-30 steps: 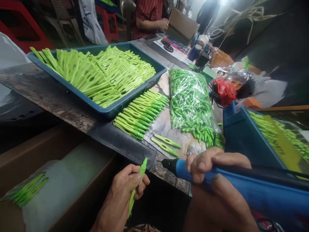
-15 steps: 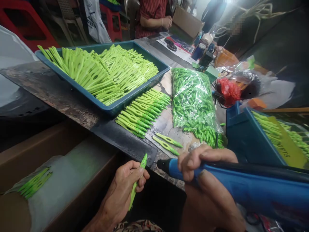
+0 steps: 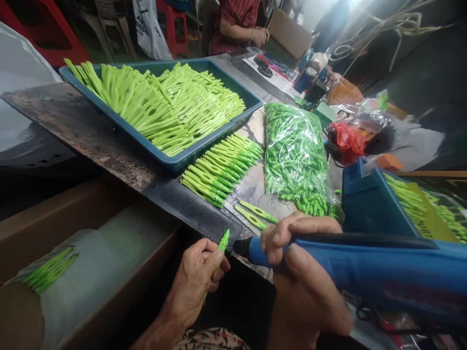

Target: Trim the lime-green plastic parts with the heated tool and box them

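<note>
My left hand (image 3: 197, 277) is closed round a slim green plastic piece (image 3: 224, 240), its pointed end tilted up past my thumb and its lower part mostly hidden by my fingers. In my right hand (image 3: 310, 279) lies a blue electric screwdriver (image 3: 372, 265), fingers wrapped over its front end. The screwdriver's black nose points left and sits close beside the green piece; I cannot tell whether they touch. Two loose pieces of the same kind (image 3: 255, 214) lie on the table just beyond, near a neat row of assembled pieces (image 3: 222, 170).
A blue tray (image 3: 171, 163) heaped with light green strips stands at the back left. Right of the row is a clear bag (image 3: 295, 150) of small green parts. A blue bin (image 3: 379, 204) stands at right, an open carton (image 3: 120, 272) at lower left. A person (image 3: 237, 29) sits across the table.
The green piece in my left hand has come up and slightly right, its tip now nearer the screwdriver's nose. My right hand and the screwdriver have shifted a little left.
</note>
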A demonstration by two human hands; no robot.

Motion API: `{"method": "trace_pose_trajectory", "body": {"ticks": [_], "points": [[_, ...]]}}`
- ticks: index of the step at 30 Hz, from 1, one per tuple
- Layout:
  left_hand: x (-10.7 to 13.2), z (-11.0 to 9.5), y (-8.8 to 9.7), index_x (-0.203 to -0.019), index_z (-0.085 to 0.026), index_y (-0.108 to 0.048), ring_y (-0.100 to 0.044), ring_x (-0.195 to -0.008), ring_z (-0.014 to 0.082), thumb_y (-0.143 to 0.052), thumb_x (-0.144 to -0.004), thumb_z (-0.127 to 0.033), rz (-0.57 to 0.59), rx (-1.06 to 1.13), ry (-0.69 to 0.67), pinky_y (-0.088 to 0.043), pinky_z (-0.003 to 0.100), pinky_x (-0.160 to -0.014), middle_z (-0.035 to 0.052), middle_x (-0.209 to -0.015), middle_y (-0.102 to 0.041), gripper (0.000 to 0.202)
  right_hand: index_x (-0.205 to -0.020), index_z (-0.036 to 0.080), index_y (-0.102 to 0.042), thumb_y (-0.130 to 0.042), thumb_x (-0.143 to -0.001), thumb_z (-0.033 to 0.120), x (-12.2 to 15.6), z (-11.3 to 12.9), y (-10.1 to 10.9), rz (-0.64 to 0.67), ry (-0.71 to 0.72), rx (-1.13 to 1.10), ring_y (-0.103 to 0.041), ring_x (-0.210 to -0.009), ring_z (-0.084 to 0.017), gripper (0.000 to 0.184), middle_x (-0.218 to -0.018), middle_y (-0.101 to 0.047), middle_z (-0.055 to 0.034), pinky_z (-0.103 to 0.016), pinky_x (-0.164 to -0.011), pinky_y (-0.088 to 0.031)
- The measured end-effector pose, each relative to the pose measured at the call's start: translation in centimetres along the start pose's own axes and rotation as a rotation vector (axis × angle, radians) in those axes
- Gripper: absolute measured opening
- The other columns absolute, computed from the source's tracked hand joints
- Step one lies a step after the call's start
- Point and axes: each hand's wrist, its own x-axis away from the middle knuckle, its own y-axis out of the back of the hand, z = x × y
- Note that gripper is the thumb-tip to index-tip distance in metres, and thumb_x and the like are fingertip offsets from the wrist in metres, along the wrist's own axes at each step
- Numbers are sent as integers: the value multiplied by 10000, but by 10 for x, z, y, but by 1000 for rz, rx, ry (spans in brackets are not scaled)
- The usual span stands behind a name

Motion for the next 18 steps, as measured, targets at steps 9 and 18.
{"method": "trace_pose_trajectory", "body": {"ticks": [9, 18], "points": [[0, 3, -2, -668, -157, -442, -364, -450, 40, -644, -688, -317, -18, 53, 0, -183, 135, -389, -11, -576, -567, 259, -854, 205, -491, -571, -723, 172, 1, -2, -2, -8, -4, 5, -460, -476, -97, 157, -685, -529, 30, -260, -457, -384], [1, -1, -6, -658, -163, -424, -360, -447, 40, -645, -666, -313, -42, 55, 13, -166, 141, -392, -15, -560, -554, 268, -871, 193, -512, -576, -724, 161, 1, -1, -2, 15, -24, -20, -472, -514, -107, 164, -693, -529, 19, -268, -500, -396]]}}
